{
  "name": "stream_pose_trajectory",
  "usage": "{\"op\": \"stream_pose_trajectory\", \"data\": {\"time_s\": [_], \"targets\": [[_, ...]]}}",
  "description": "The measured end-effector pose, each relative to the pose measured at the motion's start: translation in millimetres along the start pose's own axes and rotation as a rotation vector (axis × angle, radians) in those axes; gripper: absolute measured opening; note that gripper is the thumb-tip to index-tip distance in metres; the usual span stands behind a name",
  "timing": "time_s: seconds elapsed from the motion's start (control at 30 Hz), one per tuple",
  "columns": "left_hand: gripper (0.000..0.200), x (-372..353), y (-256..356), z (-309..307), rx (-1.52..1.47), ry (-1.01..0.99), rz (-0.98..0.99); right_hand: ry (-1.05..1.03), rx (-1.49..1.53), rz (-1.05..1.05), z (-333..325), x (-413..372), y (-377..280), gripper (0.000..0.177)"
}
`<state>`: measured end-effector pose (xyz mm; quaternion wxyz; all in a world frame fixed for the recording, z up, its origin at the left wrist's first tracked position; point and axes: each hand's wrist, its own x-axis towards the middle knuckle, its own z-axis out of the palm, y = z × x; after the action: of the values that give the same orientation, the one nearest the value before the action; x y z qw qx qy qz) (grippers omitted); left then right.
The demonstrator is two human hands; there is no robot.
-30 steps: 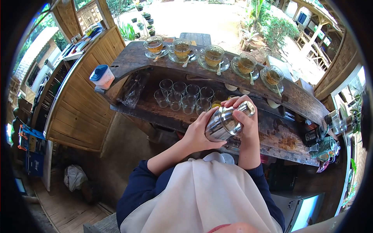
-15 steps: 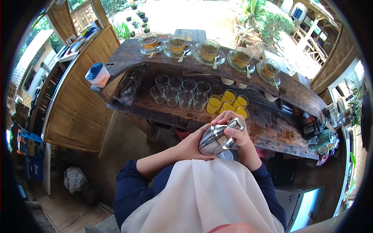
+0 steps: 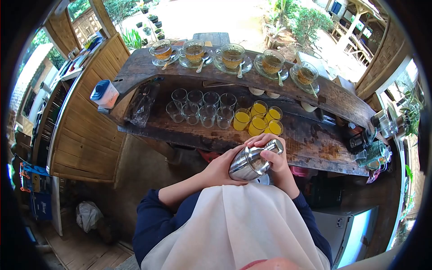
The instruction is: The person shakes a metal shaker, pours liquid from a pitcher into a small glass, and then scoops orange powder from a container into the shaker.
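Close to my chest I hold a shiny metal cocktail shaker (image 3: 249,165), tilted with its capped end up and to the right. My left hand (image 3: 221,167) wraps round the shaker's lower body. My right hand (image 3: 273,155) grips its top, thumb against the lid and fingers over the upper side. Just beyond the hands, several glasses of yellow drink (image 3: 258,122) stand grouped on the wooden counter (image 3: 310,150). To their left, clear glasses (image 3: 208,115) stand in two rows.
On the raised wooden shelf (image 3: 335,96) several glass cups of amber drink (image 3: 232,56) sit on saucers with spoons. A blue-lidded container (image 3: 104,94) is at the shelf's left end. Glass jars (image 3: 378,156) stand at the right. A fridge (image 3: 344,234) is low right.
The view has shifted slightly, so the counter and glasses appear a little further left. Both hands keep their hold on the shaker, with almost the same tilt.
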<state>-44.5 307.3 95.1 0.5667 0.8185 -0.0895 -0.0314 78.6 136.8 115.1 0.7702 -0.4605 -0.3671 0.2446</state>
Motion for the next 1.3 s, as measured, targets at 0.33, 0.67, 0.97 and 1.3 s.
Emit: {"op": "stream_pose_trajectory", "data": {"time_s": [0.33, 0.67, 0.97, 1.3], "targets": [[0.104, 4, -12, 10, -0.081, 0.071, 0.092, 0.124, -0.045, -0.001, 1, -3, -4, 0.024], [0.104, -2, -16, 11, -0.204, 0.064, 0.074, 0.067, -0.084, 0.118, 4, 9, -8, 0.016], [0.103, -4, -13, 3, -0.191, 0.176, 0.121, -0.01, -0.157, 0.162, 6, 13, -12, 0.076], [0.106, 5, 3, -9, 0.043, 0.077, 0.136, -0.268, -1.14, -0.319, -18, 13, -58, 0.037]]}}
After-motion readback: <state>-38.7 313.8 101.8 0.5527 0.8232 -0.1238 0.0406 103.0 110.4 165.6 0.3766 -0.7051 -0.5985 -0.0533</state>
